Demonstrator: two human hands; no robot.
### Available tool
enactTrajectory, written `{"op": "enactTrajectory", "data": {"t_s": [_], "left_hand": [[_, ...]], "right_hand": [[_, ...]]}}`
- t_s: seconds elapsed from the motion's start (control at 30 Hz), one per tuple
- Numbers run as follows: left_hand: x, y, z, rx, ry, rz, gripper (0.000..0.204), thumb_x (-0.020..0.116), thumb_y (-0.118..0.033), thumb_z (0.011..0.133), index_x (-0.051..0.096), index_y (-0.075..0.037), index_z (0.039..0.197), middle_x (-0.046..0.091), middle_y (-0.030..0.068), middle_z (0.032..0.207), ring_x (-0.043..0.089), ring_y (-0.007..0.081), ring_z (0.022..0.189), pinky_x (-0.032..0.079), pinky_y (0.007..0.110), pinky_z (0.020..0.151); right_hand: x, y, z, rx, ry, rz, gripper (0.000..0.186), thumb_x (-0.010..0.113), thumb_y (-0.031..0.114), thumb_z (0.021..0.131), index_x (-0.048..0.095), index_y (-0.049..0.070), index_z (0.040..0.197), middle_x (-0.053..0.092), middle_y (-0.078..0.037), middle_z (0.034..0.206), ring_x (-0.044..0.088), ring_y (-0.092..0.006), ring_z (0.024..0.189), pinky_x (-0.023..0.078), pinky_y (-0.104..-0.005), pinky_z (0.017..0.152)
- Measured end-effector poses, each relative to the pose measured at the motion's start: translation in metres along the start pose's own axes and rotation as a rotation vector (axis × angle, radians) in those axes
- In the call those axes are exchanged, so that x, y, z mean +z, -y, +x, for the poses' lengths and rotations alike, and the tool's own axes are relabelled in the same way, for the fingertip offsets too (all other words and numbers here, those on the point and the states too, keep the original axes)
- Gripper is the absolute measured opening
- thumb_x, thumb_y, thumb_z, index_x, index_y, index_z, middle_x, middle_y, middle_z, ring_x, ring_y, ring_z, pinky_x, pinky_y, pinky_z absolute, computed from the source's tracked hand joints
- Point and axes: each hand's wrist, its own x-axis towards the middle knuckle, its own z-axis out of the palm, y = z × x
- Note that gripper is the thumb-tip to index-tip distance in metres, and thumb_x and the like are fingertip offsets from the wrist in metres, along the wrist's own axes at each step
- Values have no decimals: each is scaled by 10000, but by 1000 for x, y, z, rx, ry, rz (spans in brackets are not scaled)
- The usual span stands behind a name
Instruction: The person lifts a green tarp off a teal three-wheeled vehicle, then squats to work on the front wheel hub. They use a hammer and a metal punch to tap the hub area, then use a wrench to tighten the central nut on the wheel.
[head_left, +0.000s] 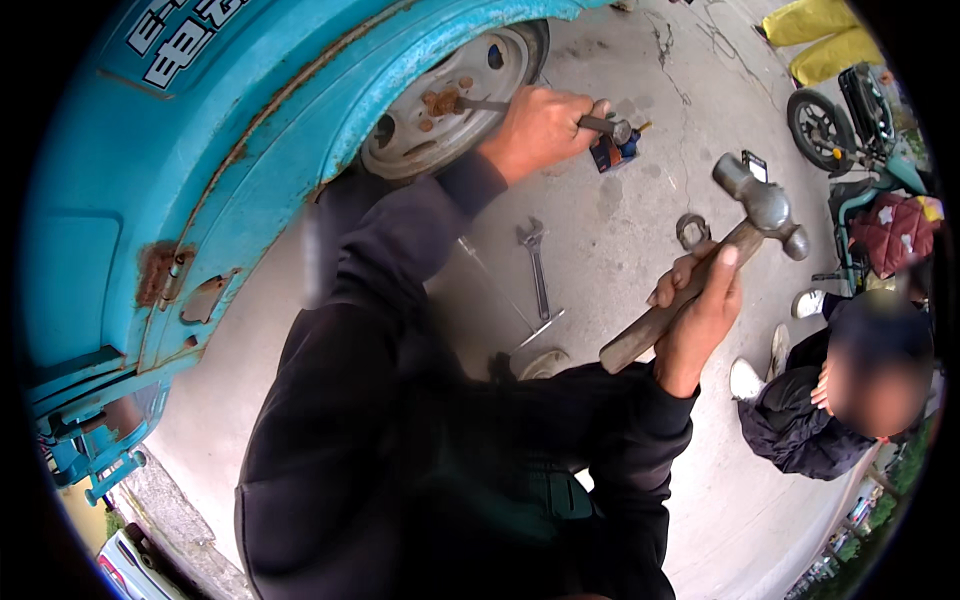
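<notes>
My left hand is closed around a long steel chisel. The chisel's far end meets the rusty hub at the middle of a pale wheel. That wheel sits under the wheel arch of a turquoise vehicle. Lower and to the right, my right hand grips the wooden handle of a ball-peen hammer. The hammer's head is raised, some way from the chisel's struck end. Part of the chisel is hidden by my left fingers.
An adjustable wrench, a thin T-shaped bar, a metal ring, a small dark box and a phone-like device lie on the concrete. A person crouches at right, near a scooter. Yellow trousers show farther off.
</notes>
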Motion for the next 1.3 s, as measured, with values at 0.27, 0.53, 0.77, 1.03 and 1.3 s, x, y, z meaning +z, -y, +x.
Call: {"op": "enactTrajectory", "data": {"t_s": [0.27,0.53,0.77,1.03,1.3], "left_hand": [[0,-7,-12,9,64,-8,374,660,-231,926,580,-42,613,543,146,568,539,355,509,414,428,463],[-4,-4,-2,-25,3,18,400,663,-240,923,550,-32,600,529,152,563,523,363,504,403,434,460],[-8,-3,9,-81,-37,-11,349,684,-190,905,570,-9,631,514,171,557,489,371,478,384,419,449],[-11,4,15,-141,-20,-78,241,687,-108,870,602,26,689,532,211,608,488,401,516,403,391,459],[-5,9,13,-91,-57,48,350,700,-198,890,581,-30,606,539,160,548,535,372,501,408,415,441]], "right_hand": [[-26,-15,6,44,34,4,449,492,475,1023,511,28,980,465,-47,650,469,-136,480,411,-275,448],[-29,-42,1,188,84,-60,431,510,467,1018,517,41,950,472,-36,661,464,-128,499,393,-268,458],[-24,-44,5,194,97,-52,443,510,472,1016,516,34,947,479,-38,673,467,-121,512,391,-259,466],[12,11,14,52,138,-78,471,493,475,1022,541,13,944,491,-33,675,458,-105,532,385,-251,478],[11,42,35,156,255,-319,468,510,488,1011,568,27,954,468,2,644,457,-92,491,371,-245,443]]}}
